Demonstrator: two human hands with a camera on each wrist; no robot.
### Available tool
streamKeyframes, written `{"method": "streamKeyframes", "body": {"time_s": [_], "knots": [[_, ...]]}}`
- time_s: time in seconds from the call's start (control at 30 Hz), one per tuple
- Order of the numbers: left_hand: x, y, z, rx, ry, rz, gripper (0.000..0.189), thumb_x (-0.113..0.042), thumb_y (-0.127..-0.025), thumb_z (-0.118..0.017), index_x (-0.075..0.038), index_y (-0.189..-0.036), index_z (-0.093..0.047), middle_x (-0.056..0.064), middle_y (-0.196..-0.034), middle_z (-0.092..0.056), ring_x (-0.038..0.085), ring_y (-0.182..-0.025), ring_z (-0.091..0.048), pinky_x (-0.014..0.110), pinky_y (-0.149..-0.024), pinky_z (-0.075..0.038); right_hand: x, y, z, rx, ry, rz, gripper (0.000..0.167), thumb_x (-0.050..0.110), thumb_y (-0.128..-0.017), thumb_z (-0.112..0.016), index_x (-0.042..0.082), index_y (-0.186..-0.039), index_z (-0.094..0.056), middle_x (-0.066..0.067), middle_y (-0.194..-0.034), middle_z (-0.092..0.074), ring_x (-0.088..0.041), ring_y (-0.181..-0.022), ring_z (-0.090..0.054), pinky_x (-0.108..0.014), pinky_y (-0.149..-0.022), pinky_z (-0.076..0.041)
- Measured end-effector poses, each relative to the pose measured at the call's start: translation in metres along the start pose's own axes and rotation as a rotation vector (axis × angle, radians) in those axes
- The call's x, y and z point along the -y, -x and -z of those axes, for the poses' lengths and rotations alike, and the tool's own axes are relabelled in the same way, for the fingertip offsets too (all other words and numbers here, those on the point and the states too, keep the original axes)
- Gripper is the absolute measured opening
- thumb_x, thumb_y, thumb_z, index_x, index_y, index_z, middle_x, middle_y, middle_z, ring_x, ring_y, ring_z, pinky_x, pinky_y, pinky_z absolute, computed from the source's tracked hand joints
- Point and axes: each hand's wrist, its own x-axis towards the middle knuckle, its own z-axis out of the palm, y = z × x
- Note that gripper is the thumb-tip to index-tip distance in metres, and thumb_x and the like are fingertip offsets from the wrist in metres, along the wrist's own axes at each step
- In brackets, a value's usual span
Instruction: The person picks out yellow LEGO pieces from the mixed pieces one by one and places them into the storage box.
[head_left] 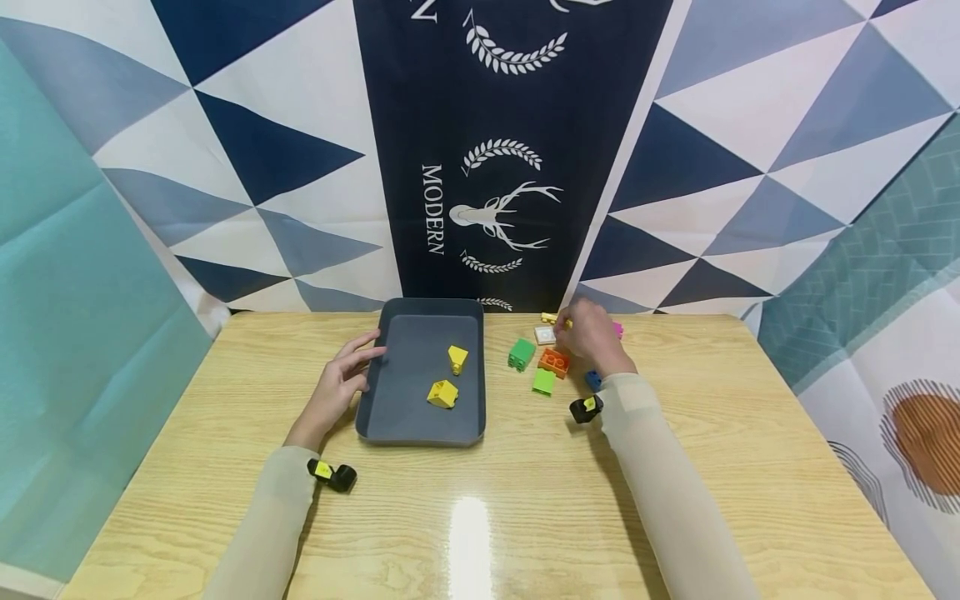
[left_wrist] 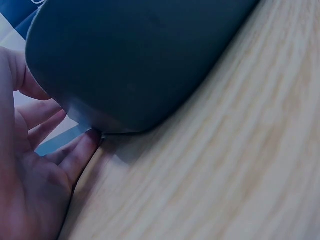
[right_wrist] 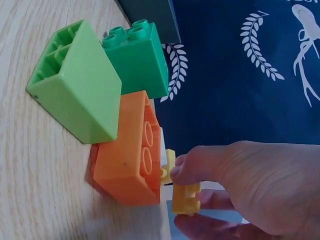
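Observation:
My left hand (head_left: 333, 396) rests at the left side of a dark grey tray (head_left: 375, 421), its extended fingers touching the rim and outer wall. In the left wrist view, fingertips meet the tray's wall (left_wrist: 135, 65). Over at the back right, my right hand (head_left: 592, 333) pinches a small yellow toy brick (right_wrist: 184, 200) between thumb and fingers. Close by lie an orange brick (right_wrist: 125, 155), a white piece (head_left: 545, 335) and another yellow piece (right_wrist: 169, 167). Two yellow blocks, one narrow (head_left: 457, 358) and one slanted (head_left: 442, 394), lie inside the tray.
A green brick (head_left: 521, 354) and a lime brick (head_left: 543, 382) lie between tray and right hand. A blue brick (head_left: 593, 381) sits beneath the right wrist, and a pink piece (head_left: 618, 330) is partly hidden behind the hand. Patterned cloth (head_left: 487, 108) hangs along the table's back edge.

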Motion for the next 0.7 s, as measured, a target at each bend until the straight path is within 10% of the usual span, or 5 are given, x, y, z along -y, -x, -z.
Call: {"method": "streamKeyframes", "body": {"time_s": [0.33,0.57,0.7], "knots": [[-0.001,0.001,0.0,-0.004,-0.006,0.004,0.059,0.02,-0.093,-0.044,0.017,-0.149,-0.062,0.024,-0.181,-0.038,0.021,-0.154,-0.059,0.006,-0.112,-0.048,0.035,0.024,0.018,-0.067,-0.028,0.03,0.013,0.002,-0.095,-0.075,0.0,-0.104,-0.085,-0.025,-0.119,-0.069,-0.044,-0.113,-0.061,-0.059,-0.105,-0.053],[-0.001,0.0,0.0,0.007,0.009,0.002,0.06,0.021,-0.094,-0.043,0.017,-0.151,-0.06,0.024,-0.182,-0.036,0.049,-0.159,-0.046,0.006,-0.106,-0.049,0.036,0.026,0.015,-0.142,-0.044,0.064,0.014,0.003,-0.097,-0.076,0.0,-0.106,-0.086,-0.023,-0.12,-0.068,-0.046,-0.115,-0.061,-0.06,-0.104,-0.054],[0.0,0.0,0.0,0.006,0.007,0.004,0.059,0.02,-0.094,-0.043,0.017,-0.151,-0.061,0.024,-0.182,-0.036,0.045,-0.158,-0.048,0.006,-0.107,-0.049,0.036,0.026,0.012,-0.176,-0.055,0.11,0.014,0.004,-0.097,-0.075,0.0,-0.106,-0.086,-0.023,-0.12,-0.069,-0.048,-0.119,-0.06,-0.062,-0.107,-0.052]]}}
